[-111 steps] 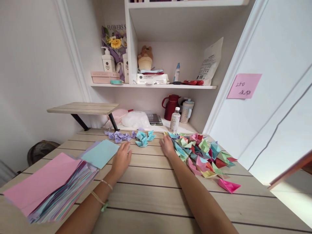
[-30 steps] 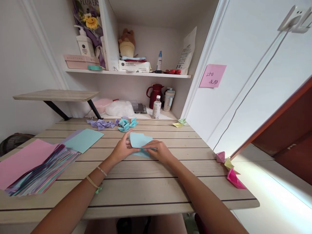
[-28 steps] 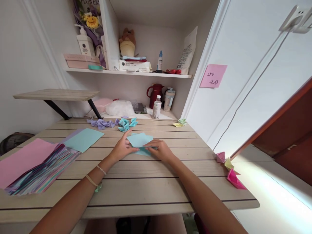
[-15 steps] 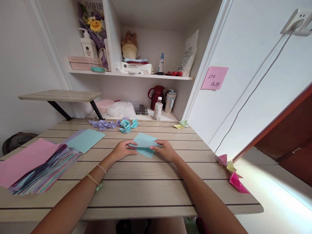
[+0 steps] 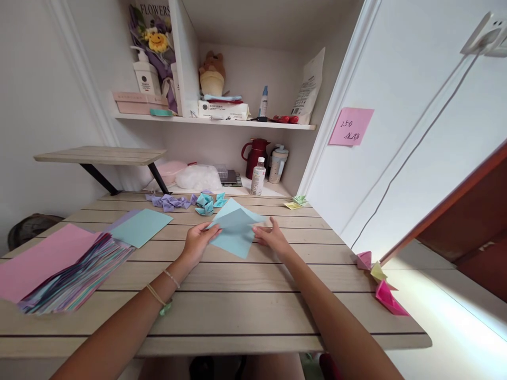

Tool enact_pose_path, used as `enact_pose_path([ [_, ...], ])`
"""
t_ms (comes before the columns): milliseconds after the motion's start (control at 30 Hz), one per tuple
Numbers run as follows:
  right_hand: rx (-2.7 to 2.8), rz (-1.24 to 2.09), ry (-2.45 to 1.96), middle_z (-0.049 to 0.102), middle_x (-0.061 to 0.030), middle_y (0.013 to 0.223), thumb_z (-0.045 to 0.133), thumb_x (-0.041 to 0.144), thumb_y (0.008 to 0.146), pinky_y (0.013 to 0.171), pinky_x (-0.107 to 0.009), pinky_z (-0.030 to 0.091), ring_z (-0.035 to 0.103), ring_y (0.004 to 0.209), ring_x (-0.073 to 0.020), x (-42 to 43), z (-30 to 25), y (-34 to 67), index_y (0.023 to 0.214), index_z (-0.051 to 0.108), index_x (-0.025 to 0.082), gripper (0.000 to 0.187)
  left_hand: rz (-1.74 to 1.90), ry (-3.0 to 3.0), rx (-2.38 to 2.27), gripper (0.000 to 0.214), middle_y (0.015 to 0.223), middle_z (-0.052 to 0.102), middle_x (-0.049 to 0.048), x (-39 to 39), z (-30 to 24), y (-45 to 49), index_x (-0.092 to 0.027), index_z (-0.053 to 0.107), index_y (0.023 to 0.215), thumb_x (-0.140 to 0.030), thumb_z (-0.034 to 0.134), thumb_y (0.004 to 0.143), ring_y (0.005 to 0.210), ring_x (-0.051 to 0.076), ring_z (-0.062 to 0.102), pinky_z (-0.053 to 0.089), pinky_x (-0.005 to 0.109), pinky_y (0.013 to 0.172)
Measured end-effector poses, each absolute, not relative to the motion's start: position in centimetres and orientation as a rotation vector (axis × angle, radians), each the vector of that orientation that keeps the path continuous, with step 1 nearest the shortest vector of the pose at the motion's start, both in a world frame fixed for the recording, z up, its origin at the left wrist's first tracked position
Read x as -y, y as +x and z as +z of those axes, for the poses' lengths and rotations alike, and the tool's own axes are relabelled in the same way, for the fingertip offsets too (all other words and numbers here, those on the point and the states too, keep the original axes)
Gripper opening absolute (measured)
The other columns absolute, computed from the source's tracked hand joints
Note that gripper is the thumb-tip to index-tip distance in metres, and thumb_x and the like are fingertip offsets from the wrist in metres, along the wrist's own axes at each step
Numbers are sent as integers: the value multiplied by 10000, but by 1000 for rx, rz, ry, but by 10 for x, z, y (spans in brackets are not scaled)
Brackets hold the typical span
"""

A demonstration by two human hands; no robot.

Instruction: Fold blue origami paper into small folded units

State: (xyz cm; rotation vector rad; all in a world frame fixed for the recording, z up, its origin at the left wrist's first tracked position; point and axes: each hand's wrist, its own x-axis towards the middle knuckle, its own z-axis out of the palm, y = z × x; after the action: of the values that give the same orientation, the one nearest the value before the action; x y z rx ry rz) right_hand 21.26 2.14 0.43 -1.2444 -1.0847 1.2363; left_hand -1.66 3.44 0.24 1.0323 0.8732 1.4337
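Note:
A light blue paper sheet (image 5: 236,232) is lifted a little off the wooden table (image 5: 237,306), partly unfolded with a crease across it. My left hand (image 5: 197,243) pinches its left corner. Its right corner is pinched by my right hand (image 5: 272,238). Both hands are closed on the paper's edges. Beyond the sheet lie small folded blue paper shapes (image 5: 208,203) and purple paper shapes (image 5: 168,201).
A thick stack of coloured paper (image 5: 59,269) with a pink top sheet lies at the left, a loose blue sheet (image 5: 140,227) beside it. Folded pink and yellow pieces (image 5: 380,282) sit at the table's right edge. Shelves behind hold bottles, a red jug (image 5: 253,156) and boxes.
The heap of coloured folded shapes at the right is gone from the table. Over the last second the blue sheet has been opened out and raised between both hands.

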Motion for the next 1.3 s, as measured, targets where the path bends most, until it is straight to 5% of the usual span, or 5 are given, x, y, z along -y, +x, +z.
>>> enact_pose_path([
  [300, 907, 1653, -679, 608, -105, 1130, 457, 630, 755, 811, -429, 505, 573, 1036, -276, -15, 12, 193, 1080, 552, 190, 555, 1104, 1384, -962, 647, 792, 687, 41, -16, 5, -3, -128, 620, 1084, -237, 812, 476, 545, 109, 581, 480, 233, 547],
  [400, 906, 1532, -882, 655, -91, 1038, 638, 408, 713, 806, -386, 510, 611, 955, -257, -18, 15, 210, 995, 600, 183, 363, 1177, 1391, -946, 595, 898, 682, 79, -17, 9, -5, -127, 634, 1055, -288, 796, 506, 688, 159, 624, 497, 248, 622],
  [700, 1244, 1637, -947, 688, -78, 944, 735, 340, 629, 739, -327, 517, 646, 802, -202, -13, 23, 222, 939, 649, 162, 367, 756, 1342, -979, 359, 636, 649, 51, -26, 6, -17, -106, 604, 839, -385, 711, 640, 517, 122, 597, 472, 205, 468],
  [1100, 1265, 1837, -830, 667, -66, 970, 616, 162, 661, 720, -268, 509, 625, 742, -136, -18, 18, 233, 996, 644, 148, 337, 1099, 1258, -866, 225, 659, 584, -16, -36, 1, -22, -159, 599, 846, -301, 637, 675, 523, 93, 521, 382, 185, 480],
  [1300, 1316, 2053, -705, 524, -135, 1238, 550, 465, 722, 771, -415, 484, 577, 1014, -272, -11, 31, 239, 1188, 493, 211, 534, 1070, 1493, -887, 149, 602, 527, -5, -30, 9, -25, -138, 620, 650, -248, 532, 697, 521, 100, 446, 327, 200, 490],
])
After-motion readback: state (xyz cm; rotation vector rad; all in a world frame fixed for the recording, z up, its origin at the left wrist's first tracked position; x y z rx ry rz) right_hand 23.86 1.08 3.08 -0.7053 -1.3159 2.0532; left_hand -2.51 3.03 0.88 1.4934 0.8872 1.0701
